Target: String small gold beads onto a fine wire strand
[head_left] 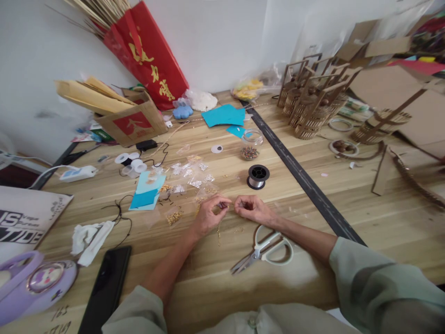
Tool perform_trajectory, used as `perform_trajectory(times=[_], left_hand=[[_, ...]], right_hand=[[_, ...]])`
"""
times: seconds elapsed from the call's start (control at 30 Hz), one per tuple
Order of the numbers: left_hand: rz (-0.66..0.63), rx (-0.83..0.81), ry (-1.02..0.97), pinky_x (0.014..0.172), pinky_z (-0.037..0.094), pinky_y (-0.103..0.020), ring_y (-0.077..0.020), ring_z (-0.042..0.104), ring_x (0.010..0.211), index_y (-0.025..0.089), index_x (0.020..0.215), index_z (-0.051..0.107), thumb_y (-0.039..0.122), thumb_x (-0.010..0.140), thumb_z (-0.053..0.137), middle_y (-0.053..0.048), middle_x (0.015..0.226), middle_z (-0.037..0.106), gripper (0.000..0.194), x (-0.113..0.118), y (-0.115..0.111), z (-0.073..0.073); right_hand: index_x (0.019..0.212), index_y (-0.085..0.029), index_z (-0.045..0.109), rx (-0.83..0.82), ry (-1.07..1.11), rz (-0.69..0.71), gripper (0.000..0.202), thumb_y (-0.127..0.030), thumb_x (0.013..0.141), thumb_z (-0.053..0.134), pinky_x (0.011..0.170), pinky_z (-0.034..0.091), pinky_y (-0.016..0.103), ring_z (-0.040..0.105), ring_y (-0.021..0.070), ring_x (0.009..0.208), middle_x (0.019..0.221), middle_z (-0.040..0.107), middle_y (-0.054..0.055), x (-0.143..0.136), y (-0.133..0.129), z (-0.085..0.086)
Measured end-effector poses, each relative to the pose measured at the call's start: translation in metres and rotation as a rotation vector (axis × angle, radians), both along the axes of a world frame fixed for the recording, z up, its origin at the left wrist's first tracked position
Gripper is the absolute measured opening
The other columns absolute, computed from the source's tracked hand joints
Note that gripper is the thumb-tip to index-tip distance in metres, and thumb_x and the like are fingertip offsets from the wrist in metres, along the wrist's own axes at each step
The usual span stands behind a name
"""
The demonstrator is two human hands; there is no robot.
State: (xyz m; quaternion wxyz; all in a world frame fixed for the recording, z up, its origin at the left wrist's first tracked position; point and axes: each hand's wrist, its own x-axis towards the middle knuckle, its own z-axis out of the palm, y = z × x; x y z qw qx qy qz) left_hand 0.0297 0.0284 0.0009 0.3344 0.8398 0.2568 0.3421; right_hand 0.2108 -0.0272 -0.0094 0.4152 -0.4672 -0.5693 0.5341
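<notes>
Chain (219, 235) work near the bench's (208, 278) front edge

Chain seems pinched in the left hand (210, 214), its tail trailing below. The right hand (253, 209) is held just beside, fingertips together; whether anything is gripped there cannot be told. Scissors (256, 254) are laid nearer the front edge. Steadiness is probably best gained with wrists rested on wood, fingertips close, tail kept clear of the blades.

A pale wall (222, 46) rises behind a light wood-grain table (205, 283).
</notes>
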Motion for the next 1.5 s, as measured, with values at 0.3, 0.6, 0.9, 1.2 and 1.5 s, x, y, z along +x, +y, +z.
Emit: perform_trajectory(times=[0.3, 0.6, 0.9, 1.2, 1.5], left_hand=[[-0.007, -0.008, 0.007, 0.066, 0.051, -0.023, -0.011, 0.059, 0.068, 0.015, 0.088, 0.066, 0.008, 0.076, 0.058, -0.004, 0.077, 0.063, 0.016, 0.0008, -0.0015, 0.0027], [0.0, -0.018, 0.021, 0.066, 0.051, -0.023, -0.0114, 0.06, 0.067, 0.014, 0.086, 0.066, 0.007, 0.074, 0.06, -0.004, 0.076, 0.063, 0.016, 0.0013, -0.003, 0.0014], [-0.006, -0.023, 0.013, 0.066, 0.051, -0.023, -0.0114, 0.06, 0.067, 0.015, 0.086, 0.065, 0.007, 0.074, 0.059, -0.004, 0.076, 0.064, 0.015, 0.0015, -0.0028, 0.0006], [-0.035, -0.015, -0.006, 0.065, 0.051, -0.024, -0.0117, 0.06, 0.069, 0.016, 0.087, 0.064, 0.011, 0.077, 0.059, -0.004, 0.078, 0.063, 0.012, 0.0013, -0.0021, -0.004], [-0.044, -0.006, 0.015, 0.067, 0.05, -0.025, -0.0124, 0.059, 0.07, 0.016, 0.089, 0.064, 0.013, 0.079, 0.058, -0.005, 0.08, 0.064, 0.012, 0.0015, -0.0028, -0.0056]], right_hand=[[0.074, -0.012, 0.057, -0.008, -0.022, -0.047, 0.025, -0.037, 0.074, 0.062, 0.046, 0.025, 0.02, 0.033, 0.0064, 0.048, 0.053, 0.041, -0.005, 0.0002, -0.0001, -0.0021], [0.072, -0.013, 0.056, 0.08, -0.067, -0.097, 0.021, -0.034, 0.076, 0.06, 0.047, 0.022, 0.022, 0.027, 0.0067, 0.049, 0.052, 0.033, -0.007, -0.0008, -0.002, -0.0049], [0.072, -0.013, 0.056, 0.073, -0.106, -0.074, 0.018, -0.03, 0.076, 0.058, 0.047, 0.022, 0.021, 0.027, 0.0063, 0.049, 0.052, 0.033, -0.007, -0.0005, -0.0029, -0.0045], [0.072, -0.013, 0.057, 0.07, -0.105, -0.057, 0.017, -0.03, 0.075, 0.058, 0.047, 0.022, 0.021, 0.027, 0.0063, 0.049, 0.052, 0.033, -0.007, -0.0007, -0.0028, -0.0034], [0.071, -0.013, 0.057, 0.062, -0.101, -0.054, 0.018, -0.031, 0.076, 0.059, 0.046, 0.022, 0.021, 0.027, 0.0064, 0.048, 0.052, 0.033, -0.007, -0.0009, -0.0021, -0.0048]])
